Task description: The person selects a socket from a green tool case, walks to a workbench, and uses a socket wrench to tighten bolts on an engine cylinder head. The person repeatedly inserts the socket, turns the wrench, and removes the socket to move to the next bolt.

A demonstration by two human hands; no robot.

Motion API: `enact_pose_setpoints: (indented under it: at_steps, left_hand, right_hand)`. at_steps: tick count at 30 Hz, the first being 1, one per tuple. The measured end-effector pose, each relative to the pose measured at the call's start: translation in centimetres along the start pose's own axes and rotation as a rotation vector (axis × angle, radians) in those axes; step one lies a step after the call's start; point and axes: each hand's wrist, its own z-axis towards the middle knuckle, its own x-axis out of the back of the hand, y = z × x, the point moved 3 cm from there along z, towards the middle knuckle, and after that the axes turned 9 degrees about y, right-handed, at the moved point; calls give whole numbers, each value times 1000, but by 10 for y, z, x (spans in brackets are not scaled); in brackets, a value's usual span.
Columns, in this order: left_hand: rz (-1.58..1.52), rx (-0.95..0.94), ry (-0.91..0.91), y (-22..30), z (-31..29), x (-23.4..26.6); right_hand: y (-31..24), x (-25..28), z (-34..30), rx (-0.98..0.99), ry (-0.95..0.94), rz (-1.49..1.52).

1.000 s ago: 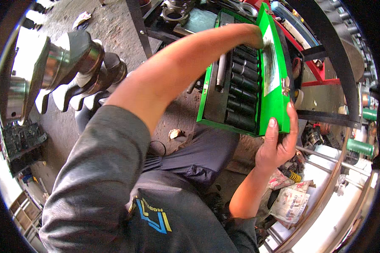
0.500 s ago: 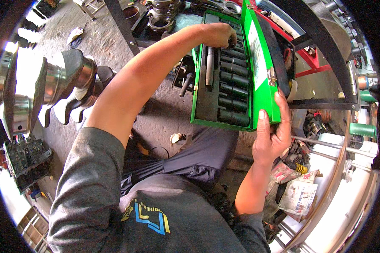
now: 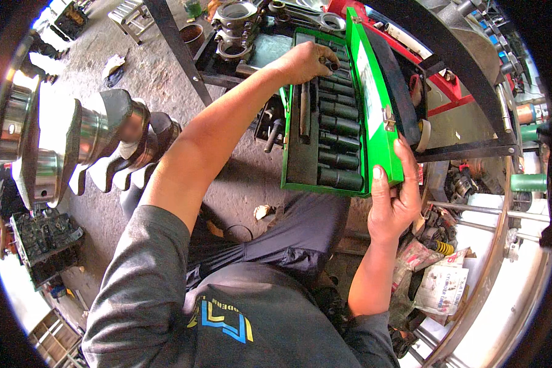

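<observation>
A green metal socket case (image 3: 286,183) stands open in front of me, its lid (image 3: 386,147) raised on the right. A row of black sockets (image 3: 339,126) fills its tray, with a long dark extension bar (image 3: 304,110) beside them. My left hand (image 3: 303,63) is over the far part of the tray, its fingers closed around a black socket (image 3: 331,64) whose round end shows. My right hand (image 3: 398,199) grips the near corner of the lid, thumb on the inner side and fingers along the outside.
A large crankshaft (image 3: 86,138) is close on the left, an engine block (image 3: 46,239) below it. Metal engine parts (image 3: 234,30) lie on the bench beyond the case. A black metal frame (image 3: 472,151) and packages (image 3: 441,288) are at the right.
The left hand has drawn slightly toward me and left, and the socket's end now shows in its fingers. The right hand stays on the lid. The view has shifted slightly.
</observation>
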Motion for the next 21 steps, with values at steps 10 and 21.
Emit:
enact_pose_setpoints:
  at_steps: [10,21]
  left_hand:
    - [158,-93,296,17,22,21]
    - [661,6,-110,30,40,-43]
  right_hand:
    - [0,1,1,-13,-2,-27]
    - [-2,1,1,16,-12,-95]
